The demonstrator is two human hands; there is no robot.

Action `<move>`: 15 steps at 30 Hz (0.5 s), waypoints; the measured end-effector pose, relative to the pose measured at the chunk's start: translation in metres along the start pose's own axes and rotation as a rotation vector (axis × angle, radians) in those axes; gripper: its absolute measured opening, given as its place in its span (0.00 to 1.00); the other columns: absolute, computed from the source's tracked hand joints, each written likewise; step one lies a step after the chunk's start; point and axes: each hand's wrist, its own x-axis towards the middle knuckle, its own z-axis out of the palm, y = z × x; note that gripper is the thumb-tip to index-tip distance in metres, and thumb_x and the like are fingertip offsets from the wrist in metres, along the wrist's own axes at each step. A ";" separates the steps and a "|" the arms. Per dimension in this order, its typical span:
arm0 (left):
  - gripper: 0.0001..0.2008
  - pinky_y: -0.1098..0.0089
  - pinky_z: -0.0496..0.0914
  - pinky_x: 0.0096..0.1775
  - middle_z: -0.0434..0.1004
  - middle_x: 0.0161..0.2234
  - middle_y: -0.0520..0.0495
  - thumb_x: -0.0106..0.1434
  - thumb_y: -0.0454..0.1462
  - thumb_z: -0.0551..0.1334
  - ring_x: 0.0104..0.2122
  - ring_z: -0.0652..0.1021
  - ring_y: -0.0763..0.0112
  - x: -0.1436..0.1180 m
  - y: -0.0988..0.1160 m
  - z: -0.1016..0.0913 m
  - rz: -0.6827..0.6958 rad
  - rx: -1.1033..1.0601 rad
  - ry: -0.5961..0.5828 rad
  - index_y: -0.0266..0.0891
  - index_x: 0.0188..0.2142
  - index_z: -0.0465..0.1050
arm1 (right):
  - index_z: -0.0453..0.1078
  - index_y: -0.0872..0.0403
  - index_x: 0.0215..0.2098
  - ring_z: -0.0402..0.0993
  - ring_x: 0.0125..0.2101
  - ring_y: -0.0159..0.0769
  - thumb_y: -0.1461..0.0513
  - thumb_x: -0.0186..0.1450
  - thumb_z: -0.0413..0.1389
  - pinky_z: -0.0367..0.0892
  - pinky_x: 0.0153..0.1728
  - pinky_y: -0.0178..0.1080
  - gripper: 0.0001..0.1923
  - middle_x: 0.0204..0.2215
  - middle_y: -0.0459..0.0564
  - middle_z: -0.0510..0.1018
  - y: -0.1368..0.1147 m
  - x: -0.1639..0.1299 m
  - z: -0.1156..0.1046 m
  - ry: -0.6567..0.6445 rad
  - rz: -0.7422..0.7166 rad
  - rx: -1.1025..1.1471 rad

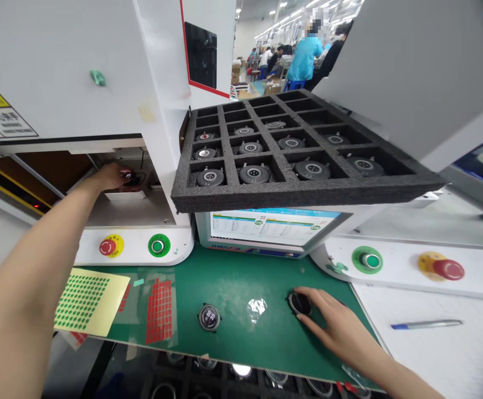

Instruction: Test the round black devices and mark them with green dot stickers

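My left hand (111, 176) reaches into the opening of the machine on the left. Its fingers are closed on a small dark, shiny piece that looks like a watch case (128, 176), above a light fixture block (127, 195); the fingers partly hide it. On the green mat, my right hand (328, 318) grips a round black watch without a strap (299, 303) by its rim, thumb and fingers on opposite sides. Another watch (209, 318) lies face up on the mat, its screen lit with digits.
A black foam tray (308, 191) with several watch cases stands above the monitor (266, 227). Red stop buttons (108, 247) and green buttons (157, 245) line the machine fronts. Sticker sheets (117, 293) lie left, a pen (426, 324) right. More watches sit below the mat's front edge.
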 end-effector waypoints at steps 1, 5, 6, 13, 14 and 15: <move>0.09 0.87 0.67 0.31 0.80 0.23 0.67 0.57 0.25 0.61 0.23 0.72 0.89 0.001 -0.002 0.001 -0.007 0.002 -0.003 0.23 0.40 0.72 | 0.67 0.51 0.49 0.78 0.44 0.48 0.55 0.66 0.48 0.73 0.45 0.54 0.16 0.45 0.56 0.79 0.000 0.000 0.000 0.002 0.001 -0.003; 0.10 0.83 0.69 0.37 0.82 0.28 0.62 0.59 0.25 0.61 0.26 0.74 0.89 0.006 -0.008 0.005 -0.038 0.022 -0.020 0.22 0.41 0.71 | 0.67 0.50 0.49 0.78 0.44 0.47 0.55 0.66 0.48 0.73 0.45 0.54 0.16 0.44 0.56 0.79 0.000 0.000 0.000 0.008 -0.002 0.001; 0.10 0.82 0.69 0.38 0.83 0.29 0.61 0.59 0.26 0.61 0.27 0.74 0.89 0.007 -0.010 0.006 -0.046 0.032 -0.026 0.22 0.41 0.71 | 0.67 0.50 0.49 0.78 0.44 0.47 0.55 0.66 0.48 0.73 0.45 0.54 0.16 0.44 0.56 0.79 0.000 -0.001 0.000 0.009 -0.004 0.002; 0.11 0.72 0.72 0.43 0.85 0.35 0.53 0.59 0.27 0.64 0.33 0.80 0.79 0.010 -0.003 0.008 -0.098 0.131 -0.061 0.29 0.42 0.75 | 0.67 0.50 0.49 0.78 0.44 0.47 0.55 0.66 0.48 0.74 0.44 0.53 0.16 0.44 0.56 0.79 0.000 0.000 -0.001 0.020 -0.014 -0.003; 0.08 0.70 0.72 0.44 0.85 0.35 0.51 0.60 0.27 0.64 0.33 0.81 0.77 0.010 -0.001 0.008 -0.100 0.141 -0.066 0.31 0.40 0.77 | 0.68 0.50 0.48 0.78 0.44 0.47 0.55 0.66 0.48 0.74 0.44 0.53 0.15 0.44 0.56 0.79 0.000 0.000 -0.001 0.023 -0.018 -0.005; 0.06 0.69 0.72 0.45 0.85 0.34 0.50 0.61 0.28 0.64 0.33 0.81 0.76 0.011 0.001 0.008 -0.099 0.150 -0.069 0.32 0.38 0.78 | 0.68 0.50 0.48 0.78 0.44 0.47 0.55 0.66 0.48 0.74 0.44 0.53 0.15 0.44 0.56 0.79 0.000 0.000 0.000 0.027 -0.021 -0.007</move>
